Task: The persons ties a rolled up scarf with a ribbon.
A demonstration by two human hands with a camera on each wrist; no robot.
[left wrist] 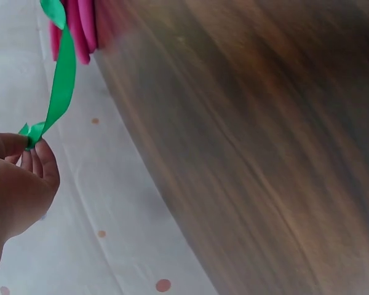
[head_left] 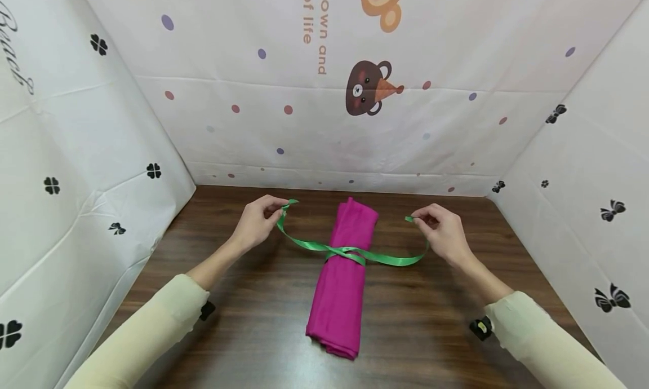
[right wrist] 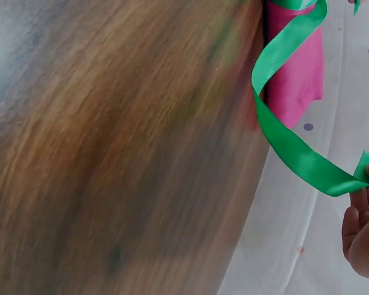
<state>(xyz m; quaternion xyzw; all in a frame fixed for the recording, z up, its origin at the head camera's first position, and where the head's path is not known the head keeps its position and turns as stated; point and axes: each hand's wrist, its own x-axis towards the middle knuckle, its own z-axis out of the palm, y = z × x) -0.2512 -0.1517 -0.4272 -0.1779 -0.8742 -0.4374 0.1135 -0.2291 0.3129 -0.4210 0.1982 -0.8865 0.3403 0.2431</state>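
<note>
A rolled magenta cloth (head_left: pixel 338 304) lies lengthwise on the table, pointing away from the person. Around its middle runs a green ribbon (head_left: pixel 390 260), its two ends crossed on top of the roll. My left hand (head_left: pixel 257 221) pinches one ribbon end between thumb and fingers, left of the cloth and above the table. On the other side, my right hand (head_left: pixel 445 231) pinches the opposite end. Both tails sag in loose curves between the hands and the cloth. In the left wrist view, the ribbon (left wrist: pixel 63 80) runs up from the fingertips to the cloth (left wrist: pixel 80 27).
The dark wood-grain table (head_left: pixel 243 327) is bordered by a white printed sheet at the back (head_left: pixel 228 135), with further white sheets on the left (head_left: pixel 76 135) and right (head_left: pixel 573 191). A small black device (head_left: pixel 480 328) sits at the right wrist.
</note>
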